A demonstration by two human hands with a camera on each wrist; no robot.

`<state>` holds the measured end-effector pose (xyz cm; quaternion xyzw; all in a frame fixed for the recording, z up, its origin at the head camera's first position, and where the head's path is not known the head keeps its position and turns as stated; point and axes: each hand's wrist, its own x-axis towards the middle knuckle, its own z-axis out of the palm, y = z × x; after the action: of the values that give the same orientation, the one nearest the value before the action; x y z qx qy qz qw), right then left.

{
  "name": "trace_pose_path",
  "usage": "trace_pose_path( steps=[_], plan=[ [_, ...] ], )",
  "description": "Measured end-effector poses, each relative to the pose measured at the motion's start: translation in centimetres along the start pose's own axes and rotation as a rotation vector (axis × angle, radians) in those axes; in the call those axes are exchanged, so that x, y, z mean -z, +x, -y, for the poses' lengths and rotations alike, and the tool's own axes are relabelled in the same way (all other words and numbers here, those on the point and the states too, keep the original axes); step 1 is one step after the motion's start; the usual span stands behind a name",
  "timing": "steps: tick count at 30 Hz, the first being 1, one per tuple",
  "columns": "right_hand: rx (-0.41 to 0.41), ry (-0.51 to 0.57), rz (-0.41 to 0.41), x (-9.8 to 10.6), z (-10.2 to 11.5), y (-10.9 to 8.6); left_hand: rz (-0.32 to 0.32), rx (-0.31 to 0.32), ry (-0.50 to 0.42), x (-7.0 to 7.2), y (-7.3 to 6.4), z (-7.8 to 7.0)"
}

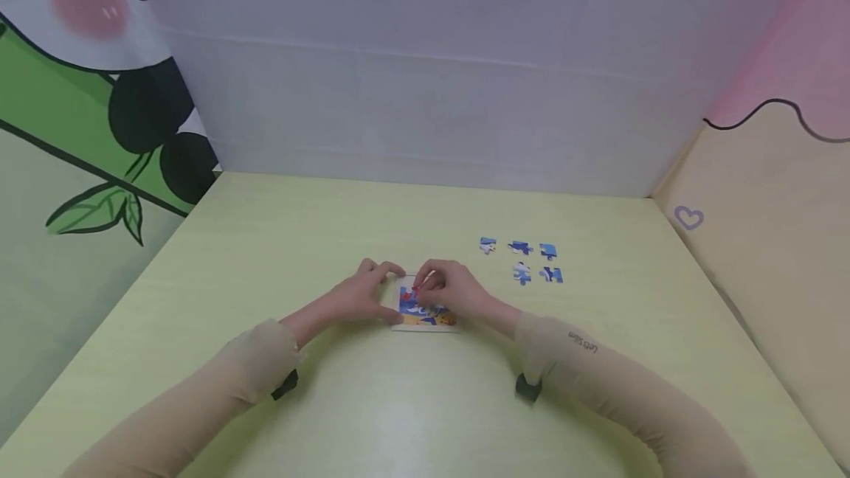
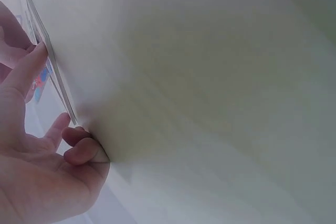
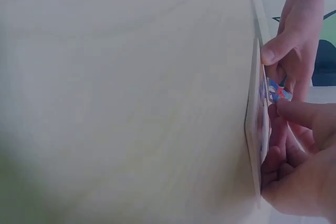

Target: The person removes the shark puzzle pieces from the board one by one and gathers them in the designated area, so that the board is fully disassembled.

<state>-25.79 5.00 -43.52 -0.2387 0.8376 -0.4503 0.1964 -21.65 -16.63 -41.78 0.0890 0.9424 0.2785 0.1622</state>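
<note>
A small jigsaw puzzle board (image 1: 425, 329) with a pale border lies on the table, part of its blue and yellow picture filled in. My left hand (image 1: 358, 295) holds its left side, thumb at the near corner and a fingertip at the far corner. Over the board, my right hand (image 1: 458, 290) pinches a blue and red puzzle piece (image 3: 279, 92) between thumb and finger. The piece is tilted up from the board, and the right fingers hide part of the picture. In the left wrist view the board (image 2: 59, 77) shows edge-on beside the left thumb.
Several loose puzzle pieces (image 1: 521, 248) lie in two rows on the table (image 1: 398, 404), beyond the board to the right. A pale wall (image 1: 412, 109) closes off the back, with printed panels at both sides.
</note>
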Motion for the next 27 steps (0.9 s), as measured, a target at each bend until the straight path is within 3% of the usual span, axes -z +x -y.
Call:
trace_pose_path(
  steps=[5, 18, 27],
  plan=[
    [-0.037, 0.024, -0.029, 1.0, -0.1, -0.3, 0.003, 0.006, 0.003, -0.1, 0.1, 0.2],
    [-0.001, -0.134, -0.169, 6.0, -2.3, -1.4, -0.002, 0.009, 0.004, -0.3, 0.1, 0.2],
    [-0.005, -0.202, -0.21, 8.5, -4.6, -2.2, -0.006, 0.012, -0.01, -0.3, 0.1, 0.2]
  ],
)
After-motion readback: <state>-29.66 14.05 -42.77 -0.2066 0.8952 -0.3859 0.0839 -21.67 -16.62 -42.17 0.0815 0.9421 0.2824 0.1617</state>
